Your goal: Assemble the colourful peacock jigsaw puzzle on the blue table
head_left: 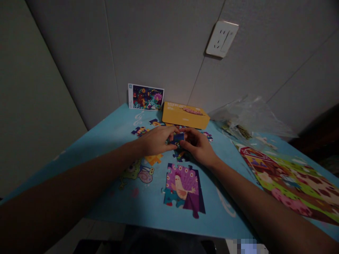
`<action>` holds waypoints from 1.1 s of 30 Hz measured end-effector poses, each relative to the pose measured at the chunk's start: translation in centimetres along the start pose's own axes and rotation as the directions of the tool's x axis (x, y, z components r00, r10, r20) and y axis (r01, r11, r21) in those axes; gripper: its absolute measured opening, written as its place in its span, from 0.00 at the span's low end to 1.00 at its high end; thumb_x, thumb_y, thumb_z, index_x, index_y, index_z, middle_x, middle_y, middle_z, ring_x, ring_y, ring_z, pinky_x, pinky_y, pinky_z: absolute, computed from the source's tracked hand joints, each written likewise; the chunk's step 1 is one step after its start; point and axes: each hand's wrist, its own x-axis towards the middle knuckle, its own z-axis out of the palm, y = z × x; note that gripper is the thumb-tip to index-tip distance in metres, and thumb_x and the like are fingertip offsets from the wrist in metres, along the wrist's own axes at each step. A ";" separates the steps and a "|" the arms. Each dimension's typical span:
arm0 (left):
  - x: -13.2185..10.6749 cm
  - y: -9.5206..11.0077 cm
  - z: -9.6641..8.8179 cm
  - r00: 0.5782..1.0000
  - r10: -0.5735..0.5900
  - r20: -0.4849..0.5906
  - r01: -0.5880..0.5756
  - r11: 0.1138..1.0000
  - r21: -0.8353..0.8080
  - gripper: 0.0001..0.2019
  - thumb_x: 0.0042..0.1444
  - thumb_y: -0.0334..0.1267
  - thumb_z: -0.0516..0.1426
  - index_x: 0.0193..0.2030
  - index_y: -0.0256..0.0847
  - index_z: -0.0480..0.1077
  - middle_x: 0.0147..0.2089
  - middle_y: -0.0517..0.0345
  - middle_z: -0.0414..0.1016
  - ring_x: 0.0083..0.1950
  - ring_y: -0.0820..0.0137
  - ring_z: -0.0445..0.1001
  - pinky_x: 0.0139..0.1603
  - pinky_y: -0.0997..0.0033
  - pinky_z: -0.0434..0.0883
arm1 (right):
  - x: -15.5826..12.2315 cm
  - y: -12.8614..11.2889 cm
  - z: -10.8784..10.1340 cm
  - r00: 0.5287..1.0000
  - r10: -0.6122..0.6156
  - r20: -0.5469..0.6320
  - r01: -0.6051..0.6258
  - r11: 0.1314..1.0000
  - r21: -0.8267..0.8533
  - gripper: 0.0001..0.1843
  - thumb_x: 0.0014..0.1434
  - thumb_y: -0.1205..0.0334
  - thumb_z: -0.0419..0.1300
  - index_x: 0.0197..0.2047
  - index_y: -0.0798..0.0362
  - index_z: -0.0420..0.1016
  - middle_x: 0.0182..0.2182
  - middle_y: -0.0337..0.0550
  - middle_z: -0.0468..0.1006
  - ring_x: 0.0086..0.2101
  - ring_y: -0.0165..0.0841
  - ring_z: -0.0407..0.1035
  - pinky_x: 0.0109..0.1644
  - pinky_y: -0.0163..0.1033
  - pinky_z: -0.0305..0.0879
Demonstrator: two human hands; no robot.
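Observation:
My left hand and my right hand meet over the middle of a light blue table. Both pinch a small dark blue jigsaw piece between their fingertips. Just below the hands lies another loose dark piece. Nearer to me sits a joined patch of puzzle showing a purple peacock. An orange piece lies under my left wrist.
A yellow box and a reference picture card stand at the wall. Loose pieces lie left of the box. A clear plastic bag and a finished colourful puzzle fill the right side. A wall socket is above.

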 end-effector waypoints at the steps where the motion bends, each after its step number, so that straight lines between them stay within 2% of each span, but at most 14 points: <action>1: 0.0 -0.1 0.1 1.000 0.007 -0.010 -0.007 1.000 0.015 0.17 0.51 0.38 0.60 0.47 0.35 0.67 0.34 0.58 0.72 0.34 0.70 0.69 0.35 0.71 0.63 | 0.0 0.0 0.0 1.000 -0.002 -0.001 0.002 1.000 0.015 0.21 0.53 0.59 0.61 0.49 0.55 0.67 0.28 0.38 0.71 0.27 0.29 0.65 0.32 0.37 0.63; 8: 0.2 -0.4 0.2 0.999 0.004 -0.050 -0.003 1.000 0.026 0.15 0.50 0.38 0.61 0.43 0.36 0.69 0.33 0.58 0.72 0.34 0.71 0.69 0.36 0.71 0.63 | 0.1 -0.4 0.3 1.000 -0.018 0.003 0.018 0.997 0.070 0.17 0.52 0.62 0.59 0.46 0.56 0.67 0.25 0.35 0.67 0.26 0.27 0.63 0.30 0.35 0.61; 15: 0.2 -0.3 0.3 0.998 -0.030 -0.062 0.031 1.000 0.008 0.17 0.48 0.40 0.63 0.43 0.37 0.70 0.33 0.59 0.73 0.31 0.72 0.68 0.34 0.71 0.63 | 0.1 -0.4 0.1 0.999 -0.043 0.004 0.042 0.999 0.014 0.16 0.52 0.64 0.59 0.46 0.58 0.69 0.25 0.35 0.64 0.25 0.27 0.59 0.28 0.35 0.57; 24: 0.1 -0.3 0.1 0.999 -0.022 -0.034 0.023 1.000 0.011 0.13 0.50 0.40 0.62 0.40 0.37 0.71 0.32 0.59 0.72 0.32 0.72 0.68 0.35 0.72 0.63 | 0.2 -0.1 0.1 0.998 -0.048 0.027 0.048 0.999 -0.007 0.14 0.55 0.62 0.58 0.44 0.58 0.70 0.22 0.33 0.62 0.23 0.25 0.58 0.27 0.34 0.56; 33: 0.1 0.2 -0.1 1.000 -0.013 0.013 0.013 1.000 0.003 0.09 0.52 0.39 0.60 0.37 0.36 0.72 0.29 0.60 0.72 0.30 0.73 0.69 0.32 0.73 0.62 | 0.1 -0.3 0.1 0.999 -0.005 0.037 0.008 0.996 -0.087 0.11 0.56 0.61 0.56 0.41 0.57 0.72 0.20 0.34 0.66 0.22 0.25 0.60 0.26 0.32 0.59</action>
